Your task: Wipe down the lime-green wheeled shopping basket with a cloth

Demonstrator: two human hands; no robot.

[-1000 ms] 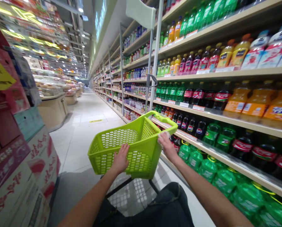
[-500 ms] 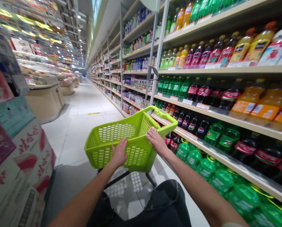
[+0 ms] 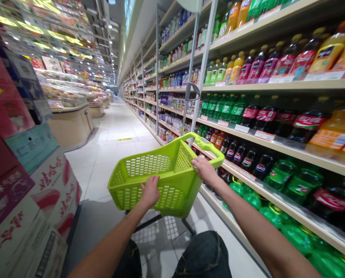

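Observation:
A lime-green shopping cart (image 3: 172, 195) with a perforated basket stands before me, turned sideways, its handle end to the right by the shelves. The basket looks bare inside. My left hand (image 3: 151, 190) is closed over the middle of its near rim, fingers inside and wrist outside. Further right, my right hand (image 3: 205, 170) grips the same rim close to the cart handle (image 3: 205, 145). Something small and white, perhaps crumpled tissue, shows at the right fingertips; I cannot tell exactly what it is.
Shelves (image 3: 249, 133) of bottled drinks run along the right, close to the handle. Stacked cartons (image 3: 42, 193) stand on the left. Ahead, a tiled aisle (image 3: 110, 129) leads past a beige display counter (image 3: 71, 127). My knees (image 3: 204, 251) are just below the cart.
The view has shifted slightly, so more of the left cartons shows. My right hand has closed more around the rim near the handle, and the left fingers are more curled on the near rim.

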